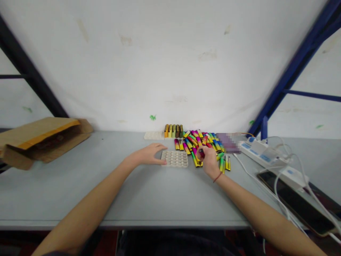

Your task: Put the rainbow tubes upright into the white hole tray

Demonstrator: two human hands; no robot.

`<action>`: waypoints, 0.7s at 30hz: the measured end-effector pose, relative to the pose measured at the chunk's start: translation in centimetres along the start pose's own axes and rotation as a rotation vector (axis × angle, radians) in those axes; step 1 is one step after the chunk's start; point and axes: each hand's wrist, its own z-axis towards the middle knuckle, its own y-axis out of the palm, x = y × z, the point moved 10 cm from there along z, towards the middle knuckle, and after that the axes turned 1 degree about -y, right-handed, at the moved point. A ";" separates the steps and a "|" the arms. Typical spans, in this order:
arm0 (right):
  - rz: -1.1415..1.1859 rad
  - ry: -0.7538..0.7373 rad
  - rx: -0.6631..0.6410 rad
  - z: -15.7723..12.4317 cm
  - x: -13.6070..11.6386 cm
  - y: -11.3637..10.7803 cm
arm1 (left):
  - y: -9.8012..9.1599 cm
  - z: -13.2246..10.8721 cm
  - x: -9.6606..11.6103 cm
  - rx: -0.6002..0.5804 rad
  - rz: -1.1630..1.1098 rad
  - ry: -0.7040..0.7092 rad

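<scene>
Left hand (149, 155): grips nothing; spreads thumb and fingers apart, seemingly touching the near tray (174, 159) at its left edge.
Near tray: lies flat, longest from left to right.
Standing pieces (173, 131): rise upright behind the near tray, dark ends up.
Loose heap (199, 140): sprawls to the right, pointing every way.
Dark red piece (201, 153): sits in the right hand (209, 160), over the heap; shows a dark end towards the viewer; seems to run lengthwise away, largely hidden.
Right hand: clamps on the dark red piece; appears to be taking it up; probably needs next to lift clear without dragging neighbours.
</scene>
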 end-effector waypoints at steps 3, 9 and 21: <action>0.032 -0.012 0.008 -0.2 -0.5 0.0 | 0.4 0.0 0.3 -0.030 -0.014 0.004; -0.084 -0.033 -0.034 -0.3 -2.3 -0.1 | 0.3 -0.1 0.4 -0.047 -0.012 -0.009; -0.291 -0.033 -0.010 -0.1 -1.3 0.0 | 0.4 -0.4 -0.4 -0.075 0.016 -0.061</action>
